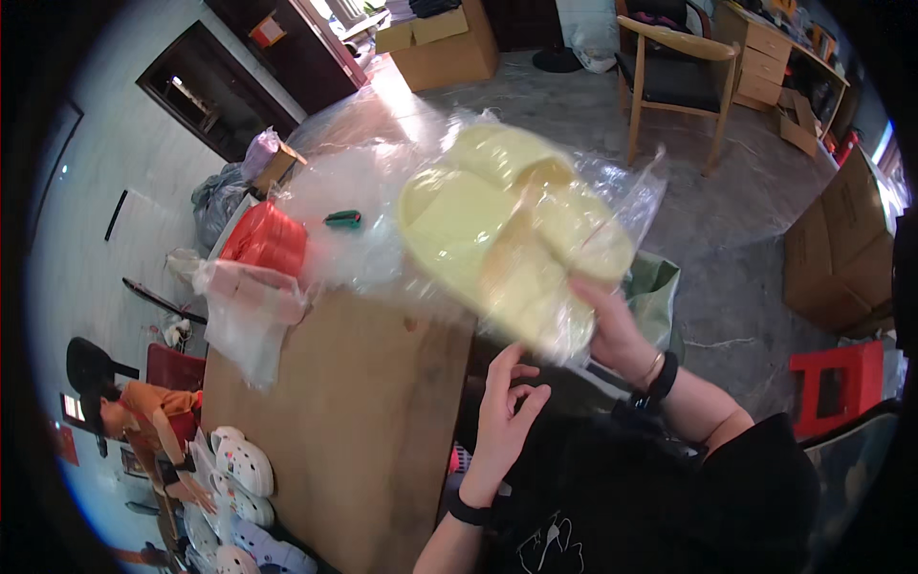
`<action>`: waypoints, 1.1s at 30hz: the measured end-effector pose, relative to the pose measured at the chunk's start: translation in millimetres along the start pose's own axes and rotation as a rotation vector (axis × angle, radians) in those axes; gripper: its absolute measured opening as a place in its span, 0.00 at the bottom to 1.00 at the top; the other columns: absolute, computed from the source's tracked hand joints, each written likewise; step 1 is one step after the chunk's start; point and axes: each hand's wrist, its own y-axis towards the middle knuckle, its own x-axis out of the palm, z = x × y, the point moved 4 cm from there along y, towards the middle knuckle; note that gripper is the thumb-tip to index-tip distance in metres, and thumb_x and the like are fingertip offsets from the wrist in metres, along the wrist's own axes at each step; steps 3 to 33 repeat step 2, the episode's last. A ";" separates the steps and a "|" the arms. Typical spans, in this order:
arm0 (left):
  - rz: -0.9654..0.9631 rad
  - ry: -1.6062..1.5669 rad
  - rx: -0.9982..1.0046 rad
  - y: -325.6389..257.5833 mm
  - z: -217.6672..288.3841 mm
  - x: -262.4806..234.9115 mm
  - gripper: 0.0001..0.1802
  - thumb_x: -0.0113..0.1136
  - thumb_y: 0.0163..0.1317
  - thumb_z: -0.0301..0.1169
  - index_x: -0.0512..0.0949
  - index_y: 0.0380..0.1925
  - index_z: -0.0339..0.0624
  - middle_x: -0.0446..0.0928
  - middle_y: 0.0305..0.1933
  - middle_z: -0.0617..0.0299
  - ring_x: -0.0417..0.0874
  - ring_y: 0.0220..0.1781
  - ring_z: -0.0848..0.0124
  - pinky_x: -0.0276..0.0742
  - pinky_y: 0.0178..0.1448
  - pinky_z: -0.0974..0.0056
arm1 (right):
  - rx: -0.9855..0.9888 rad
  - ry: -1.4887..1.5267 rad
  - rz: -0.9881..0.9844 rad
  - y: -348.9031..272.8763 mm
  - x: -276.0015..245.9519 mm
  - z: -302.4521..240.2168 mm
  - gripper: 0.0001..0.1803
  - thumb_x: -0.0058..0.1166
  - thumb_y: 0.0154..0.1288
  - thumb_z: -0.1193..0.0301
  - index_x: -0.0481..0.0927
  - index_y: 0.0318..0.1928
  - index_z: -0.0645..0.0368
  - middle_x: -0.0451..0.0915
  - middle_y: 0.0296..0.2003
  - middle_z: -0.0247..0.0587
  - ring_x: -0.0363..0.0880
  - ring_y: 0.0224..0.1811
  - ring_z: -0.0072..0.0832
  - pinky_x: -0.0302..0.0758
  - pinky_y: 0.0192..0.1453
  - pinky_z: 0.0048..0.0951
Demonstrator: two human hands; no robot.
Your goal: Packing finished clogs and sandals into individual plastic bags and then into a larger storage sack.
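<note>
A pair of pale yellow slippers (469, 220) in a clear plastic bag is lifted above the right edge of the wooden table (373, 402). My right hand (617, 330) grips the bagged pair at its lower right end. Just below the pair, my left hand (512, 402) is raised with its fingers loosely bent and apart, holding nothing. Clear plastic bags (354, 191) lie spread over the table's far end, partly behind the slippers. On them rests a small green-handled cutter (343, 219).
A roll of red plastic twine (268, 239) stands at the table's far left. White clogs (244, 464) are piled at the near left, beside another person (158, 421). Cardboard boxes (832, 239), a red stool (837, 387) and a wooden chair (679, 72) stand on the right.
</note>
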 end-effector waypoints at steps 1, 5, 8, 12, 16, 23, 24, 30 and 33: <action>-0.035 0.070 0.040 10.7 -0.8 -2.7 0.35 0.56 0.66 0.22 0.53 0.70 0.42 0.62 0.66 0.59 0.71 0.61 0.70 0.70 0.59 0.68 | -0.038 0.031 -0.022 18.2 -15.9 -24.9 0.31 0.52 0.70 0.67 0.58 0.69 0.61 0.66 0.66 0.48 0.67 0.67 0.41 0.68 0.69 0.42; -0.070 0.142 0.080 20.1 -0.5 -6.9 0.36 0.55 0.67 0.23 0.53 0.72 0.45 0.60 0.69 0.58 0.71 0.61 0.69 0.70 0.60 0.67 | -0.077 0.064 -0.044 38.1 -28.0 -49.6 0.34 0.54 0.69 0.67 0.56 0.70 0.60 0.62 0.69 0.50 0.63 0.70 0.45 0.68 0.70 0.42; -0.070 0.142 0.080 20.1 -0.5 -6.9 0.36 0.55 0.67 0.23 0.53 0.72 0.45 0.60 0.69 0.58 0.71 0.61 0.69 0.70 0.60 0.67 | -0.077 0.064 -0.044 38.1 -28.0 -49.6 0.34 0.54 0.69 0.67 0.56 0.70 0.60 0.62 0.69 0.50 0.63 0.70 0.45 0.68 0.70 0.42; -0.070 0.142 0.080 20.1 -0.5 -6.9 0.36 0.55 0.67 0.23 0.53 0.72 0.45 0.60 0.69 0.58 0.71 0.61 0.69 0.70 0.60 0.67 | -0.077 0.064 -0.044 38.1 -28.0 -49.6 0.34 0.54 0.69 0.67 0.56 0.70 0.60 0.62 0.69 0.50 0.63 0.70 0.45 0.68 0.70 0.42; -0.070 0.142 0.080 20.1 -0.5 -6.9 0.36 0.55 0.67 0.23 0.53 0.72 0.45 0.60 0.69 0.58 0.71 0.61 0.69 0.70 0.60 0.67 | -0.077 0.064 -0.044 38.1 -28.0 -49.6 0.34 0.54 0.69 0.67 0.56 0.70 0.60 0.62 0.69 0.50 0.63 0.70 0.45 0.68 0.70 0.42; -0.070 0.142 0.080 20.1 -0.5 -6.9 0.36 0.55 0.67 0.23 0.53 0.72 0.45 0.60 0.69 0.58 0.71 0.61 0.69 0.70 0.60 0.67 | -0.077 0.064 -0.044 38.1 -28.0 -49.6 0.34 0.54 0.69 0.67 0.56 0.70 0.60 0.62 0.69 0.50 0.63 0.70 0.45 0.68 0.70 0.42; -0.070 0.142 0.080 20.1 -0.5 -6.9 0.36 0.55 0.67 0.23 0.53 0.72 0.45 0.60 0.69 0.58 0.71 0.61 0.69 0.70 0.60 0.67 | -0.077 0.064 -0.044 38.1 -28.0 -49.6 0.34 0.54 0.69 0.67 0.56 0.70 0.60 0.62 0.69 0.50 0.63 0.70 0.45 0.68 0.70 0.42; -0.070 0.142 0.080 20.1 -0.5 -6.9 0.36 0.55 0.67 0.23 0.53 0.72 0.45 0.60 0.69 0.58 0.71 0.61 0.69 0.70 0.60 0.67 | -0.077 0.064 -0.044 38.1 -28.0 -49.6 0.34 0.54 0.69 0.67 0.56 0.70 0.60 0.62 0.69 0.50 0.63 0.70 0.45 0.68 0.70 0.42; -0.070 0.142 0.080 20.1 -0.5 -6.9 0.36 0.55 0.67 0.23 0.53 0.72 0.45 0.60 0.69 0.58 0.71 0.61 0.69 0.70 0.60 0.67 | -0.077 0.064 -0.044 38.1 -28.0 -49.6 0.34 0.54 0.69 0.67 0.56 0.70 0.60 0.62 0.69 0.50 0.63 0.70 0.45 0.68 0.70 0.42</action>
